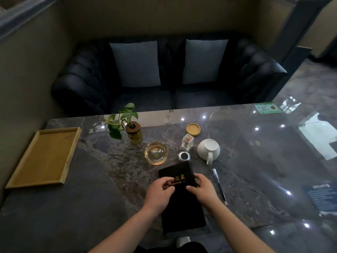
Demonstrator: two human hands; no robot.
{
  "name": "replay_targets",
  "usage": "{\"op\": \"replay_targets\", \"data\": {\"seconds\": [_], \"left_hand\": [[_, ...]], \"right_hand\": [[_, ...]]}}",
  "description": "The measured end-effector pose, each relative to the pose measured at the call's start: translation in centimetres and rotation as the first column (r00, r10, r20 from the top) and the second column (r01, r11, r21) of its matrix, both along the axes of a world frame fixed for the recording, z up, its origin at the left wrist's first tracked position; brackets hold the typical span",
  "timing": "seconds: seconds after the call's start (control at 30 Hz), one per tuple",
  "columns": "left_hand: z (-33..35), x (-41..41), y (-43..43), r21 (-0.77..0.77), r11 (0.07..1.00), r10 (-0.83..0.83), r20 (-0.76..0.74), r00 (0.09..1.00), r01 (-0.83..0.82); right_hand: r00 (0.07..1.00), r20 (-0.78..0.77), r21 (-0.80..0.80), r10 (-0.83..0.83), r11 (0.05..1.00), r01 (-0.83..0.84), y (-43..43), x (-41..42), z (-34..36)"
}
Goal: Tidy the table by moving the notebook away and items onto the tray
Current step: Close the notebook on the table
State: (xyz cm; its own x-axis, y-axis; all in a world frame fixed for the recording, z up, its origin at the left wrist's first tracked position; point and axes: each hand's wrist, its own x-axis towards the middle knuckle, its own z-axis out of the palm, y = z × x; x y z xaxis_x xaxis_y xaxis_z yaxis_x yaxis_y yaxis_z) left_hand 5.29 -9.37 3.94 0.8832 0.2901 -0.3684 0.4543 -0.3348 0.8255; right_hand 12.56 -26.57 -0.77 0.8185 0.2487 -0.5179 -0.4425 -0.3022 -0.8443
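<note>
Lying on the dark marble desk (73, 207) with its long axis running away from the person, the black gold-lettered notebook (179, 196) is pinched at its far half by both hands, left hand (160, 192) and right hand (202, 190) each closing its grip on a side edge.

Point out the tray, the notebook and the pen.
tray (43, 157): head view, bare wooden floor.
notebook (179, 172): head view, black cover above the gold lettering.
pen (218, 185): head view, mid-barrel.

Dark tufted sofa (169, 73), two grey cushions (135, 63), beige walls (27, 70)
</note>
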Motion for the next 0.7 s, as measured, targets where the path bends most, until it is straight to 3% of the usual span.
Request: {"op": "replay_targets", "data": {"seconds": [0.13,0.27,0.37,0.47,0.57,0.7], "left_hand": [[-0.6,-0.1,1.7,0.129,0.991,0.025,-0.033,0.999,-0.02],[0.1,1.5,3.1,0.414,0.906,-0.141,0.1,0.985,0.088],[0.7,3.7,3.7,0.539,0.81,-0.299,0.038,0.954,0.232],[1.1,5.1,4.0,0.493,0.804,-0.369,-0.024,0.929,0.332],[1.1,5.4,3.9,0.48,0.831,-0.348,0.055,0.936,0.281],[1.1,5.5,3.2,0.555,0.79,-0.374,0.1,0.922,0.261]], "right_hand": [[0.999,0.001,0.056,-0.047,0.997,0.047,-0.6,-0.3,-0.2],[0.999,0.022,0.181,-0.05,0.983,0.045,-1.1,-0.6,0.3],[0.999,0.02,0.252,-0.038,0.967,0.032,-1.1,-0.7,0.6],[0.999,0.004,0.296,-0.05,0.954,0.046,-1.3,-0.6,0.6],[0.995,-0.036,0.33,-0.09,0.939,0.097,-1.6,-0.8,0.2],[0.993,-0.046,0.313,-0.106,0.943,0.115,-2.0,-0.8,-0.2]]}}
